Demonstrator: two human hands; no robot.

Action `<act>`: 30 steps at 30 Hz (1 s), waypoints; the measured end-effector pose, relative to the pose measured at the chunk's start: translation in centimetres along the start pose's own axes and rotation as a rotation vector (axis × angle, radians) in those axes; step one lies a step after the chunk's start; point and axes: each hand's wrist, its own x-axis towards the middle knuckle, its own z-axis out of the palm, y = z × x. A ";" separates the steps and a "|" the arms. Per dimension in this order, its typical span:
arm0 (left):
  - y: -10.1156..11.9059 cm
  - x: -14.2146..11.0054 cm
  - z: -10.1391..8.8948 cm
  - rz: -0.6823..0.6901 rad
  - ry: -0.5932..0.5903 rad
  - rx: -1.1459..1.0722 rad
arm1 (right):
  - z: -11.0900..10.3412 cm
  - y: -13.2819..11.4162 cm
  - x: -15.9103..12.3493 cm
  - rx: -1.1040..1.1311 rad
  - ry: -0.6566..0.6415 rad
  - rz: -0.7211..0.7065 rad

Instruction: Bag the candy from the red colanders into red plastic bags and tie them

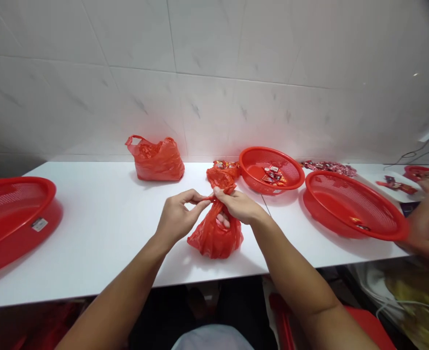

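Observation:
A filled red plastic bag (214,238) rests on the white table in front of me, its top gathered and twisted. My left hand (180,212) pinches a thin end of the bag's handle between thumb and fingertips. On the other side, my right hand (238,205) grips the gathered neck, thumb on top and fingers curled behind and through the plastic. Whether a knot is formed there I cannot tell. Just behind my hands lies another red plastic bundle (223,172) with printed wrappers at its top.
Against the wall stands a second filled red bag (158,160). A red basket (248,177) with wrapped sweets is behind right, another basket (319,214) further right, and a large one (13,233) at left. Patterned packets (331,168) lie by the wall. Another person's arm (427,214) is at far right.

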 end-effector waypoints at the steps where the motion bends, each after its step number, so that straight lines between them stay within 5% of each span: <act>1: 0.2 -0.3 0.1 0.030 0.076 0.031 | 0.0 0.1 -0.1 0.029 0.013 -0.020; 5: 0.5 -1.4 0.2 0.167 0.104 -0.038 | -0.2 0.6 -0.2 0.143 0.074 -0.108; 11: -1.2 -0.9 2.0 -0.016 -0.404 -0.425 | -1.5 0.5 -0.9 -0.043 -0.168 -0.193; 13: -1.6 -0.4 2.1 -0.070 -0.459 -0.450 | -2.0 0.5 -1.3 -0.154 -0.177 -0.253; 19: -2.1 -0.2 1.2 -0.299 -0.509 -0.672 | -1.5 2.7 -1.6 -0.617 0.276 -0.674; 23: -2.4 -0.4 2.0 -0.417 -0.501 -0.811 | 0.1 4.9 -0.6 -0.849 0.390 -0.898; 27: -1.9 -0.2 1.6 -0.315 -0.429 -0.629 | -0.1 5.2 0.1 -0.976 0.515 -1.035; 30: -1.9 -0.5 -0.6 -0.198 -0.249 -0.242 | -2.0 5.4 -0.8 -1.095 0.598 -0.970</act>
